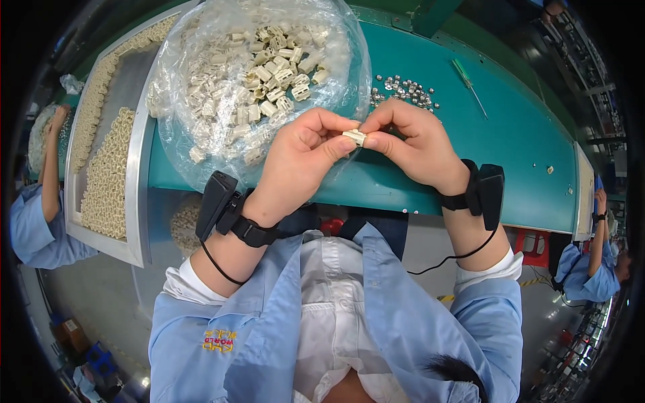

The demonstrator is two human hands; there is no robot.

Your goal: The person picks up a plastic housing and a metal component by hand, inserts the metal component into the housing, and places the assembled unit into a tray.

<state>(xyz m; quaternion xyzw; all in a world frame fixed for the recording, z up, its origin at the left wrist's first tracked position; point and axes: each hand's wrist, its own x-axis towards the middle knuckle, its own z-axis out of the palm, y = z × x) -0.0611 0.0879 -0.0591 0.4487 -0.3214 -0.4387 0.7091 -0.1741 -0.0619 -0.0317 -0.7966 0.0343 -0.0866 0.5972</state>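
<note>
Between my two hands is a small cream plastic part (355, 138), held above the near edge of the green table. My left hand (302, 156) pinches its left end with thumb and forefinger. At its right end, the thumb and forefinger of my right hand (415, 144) are closed on the same part. Fingertips cover much of it. Just beyond my left hand lies a clear plastic bag (175, 144), spread open and full of similar cream plastic parts (272, 74). Small shiny metal pieces (410, 93) lie scattered on the table behind my right hand.
A screwdriver (470, 87) with a green handle lies on the green table (517, 148) at right. Left of the bag stands a metal-framed tray (138, 181) with rows of cream parts. Other people (50, 221) work at both sides. A red stool (534, 247) stands below the right edge.
</note>
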